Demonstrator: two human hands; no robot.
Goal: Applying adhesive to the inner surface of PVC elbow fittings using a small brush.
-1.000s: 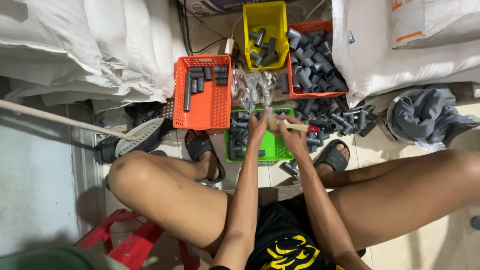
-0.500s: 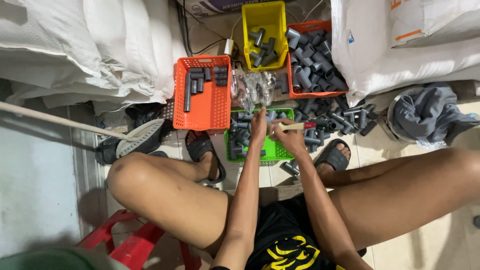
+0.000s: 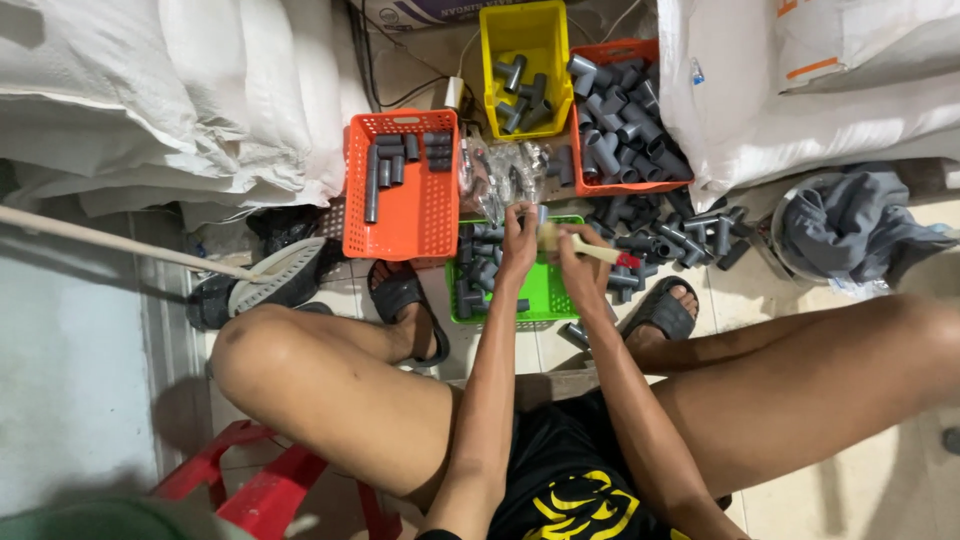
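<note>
1. Head view, hands: the left hand (image 3: 520, 240) is closed around a small grey fitting (image 3: 541, 213), held up over the green basket (image 3: 548, 292). The right hand (image 3: 580, 262) is wrapped around the handle of a brush (image 3: 585, 246), whose pale tip meets the fitting and whose red end (image 3: 627, 261) sticks out to the right.

2. Head view, step in hand: this looks like the coating stage, with the brush working on the mouth of the fitting. The contact is small in the frame, so whether the bristles sit inside the socket or on its rim I cannot say.

3. Head view, supply: a loose pile of grey fittings (image 3: 670, 235) lies on the floor just right of the green basket. More fill the red crate (image 3: 620, 120) and the yellow bin (image 3: 522, 62) behind it. The orange basket (image 3: 400, 190) to the left holds straight grey pieces in rows, and several fittings already lie in the green basket.

4. Head view, surroundings: clear bags (image 3: 500, 175) sit between the baskets, white sacks (image 3: 180, 90) flank the area, and a sandal (image 3: 405, 305) is beside the green basket.

5. Next move, as a judgement: the left hand needs to turn the fitting so the brush reaches all round, while the right keeps a light, steady stroke without dripping on the basket below.
</note>
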